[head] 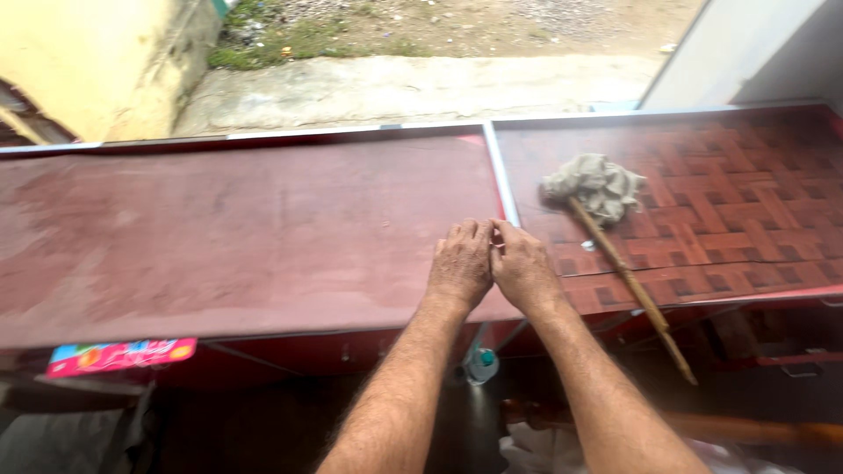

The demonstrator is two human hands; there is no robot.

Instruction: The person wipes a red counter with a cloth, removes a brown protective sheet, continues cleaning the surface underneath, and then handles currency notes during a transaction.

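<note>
Both hands, left hand and right hand, rest flat on board

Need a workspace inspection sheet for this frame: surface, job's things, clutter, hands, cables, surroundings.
Surface: two reddish-brown boards side by side, right one basket-weave patterned, thin metal strip between them.
Job's things: both hands lie at the metal strip.
Clutter: grey rag wrapped on wooden stick, overhanging near edge; colourful flat packet below front edge; clear bottle with green cap underneath.
Hands: left hand and right hand flat, touching, holding nothing.
Cables: nothing seen.
Surroundings: concrete ground, yellow wall.
</note>
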